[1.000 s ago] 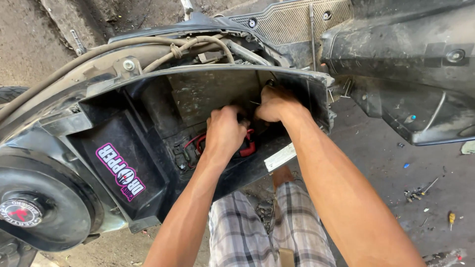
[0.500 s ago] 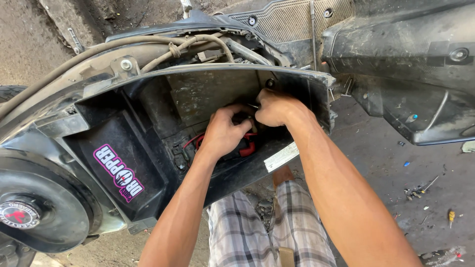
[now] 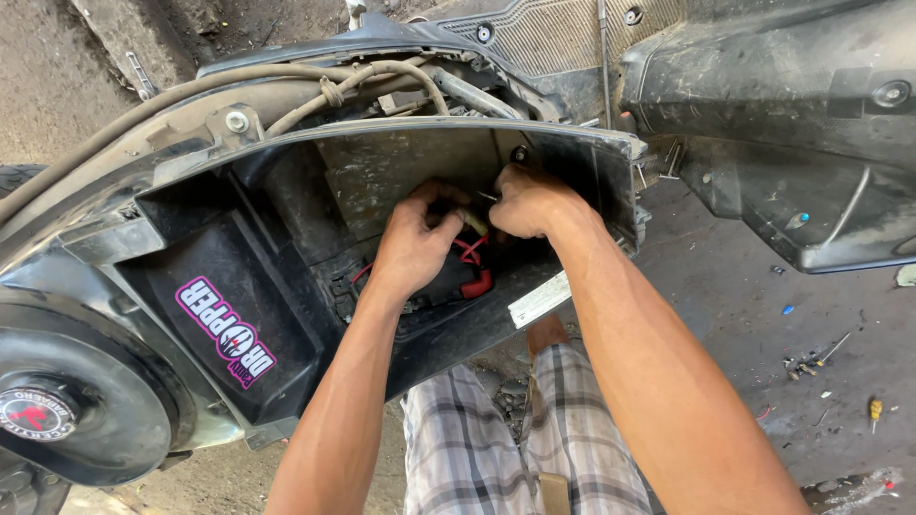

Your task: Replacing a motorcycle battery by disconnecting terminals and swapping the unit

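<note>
At the far left of the frame a round black cover (image 3: 67, 401) with a red emblem bulges out of the scooter's side, and just right of it a pink-and-white sticker (image 3: 225, 331) sits on the black plastic compartment (image 3: 239, 286) that fills the middle of the picture. Along the upper left, tan cables (image 3: 315, 81) run over the compartment's rim and are knotted together near a bolt. Deep in the compartment, at centre frame, the left hand (image 3: 415, 243) is curled shut around a pale connector or cable end (image 3: 474, 222), with red wires (image 3: 469, 253) and a red cap (image 3: 477, 284) just beneath its fingers. The right hand (image 3: 530, 202) is touching it from the right, fingers bent in around the same small part; what exactly it pinches is hidden behind the knuckles. From where I stand, the worry is the tight, dark space: both hands crowd one spot, so a tug could pull a red wire off its fitting, or a small piece could drop into the bottom of the compartment out of sight. The hard plastic rim (image 3: 611, 143) at upper right of centre presses close to the right forearm and could scrape it. Further right, on the concrete floor (image 3: 725, 286), a few scattered tools and bits (image 3: 811, 358) and a yellow-handled screwdriver (image 3: 874, 410) lie well apart from the hands, out of easy reach.
</note>
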